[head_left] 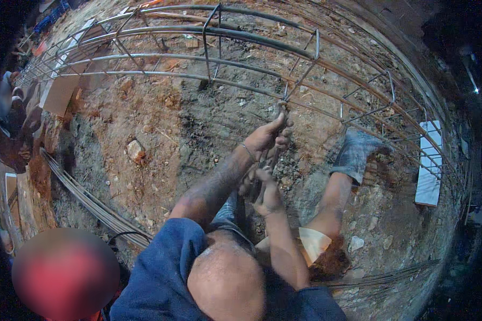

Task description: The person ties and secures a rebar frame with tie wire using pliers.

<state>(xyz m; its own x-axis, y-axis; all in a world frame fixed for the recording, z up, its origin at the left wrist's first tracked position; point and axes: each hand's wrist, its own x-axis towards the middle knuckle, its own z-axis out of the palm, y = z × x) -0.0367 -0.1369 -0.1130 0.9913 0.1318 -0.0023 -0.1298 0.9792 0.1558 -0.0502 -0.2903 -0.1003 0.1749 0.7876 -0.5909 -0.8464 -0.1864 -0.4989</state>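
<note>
Our left hand (pixel 263 139), fingers curled, reaches the near edge of the rebar cage (pixel 251 35); our right hand (pixel 270 199) sits nearer us, fingers bent. We cannot tell what either grips. Open soil (pixel 150 115) extends leftward.

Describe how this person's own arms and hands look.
The left sleeve and right sleeve are short and dark blue. The left hand is gloveless, with a thin bracelet at its wrist; the right hand is gloveless too.
</note>
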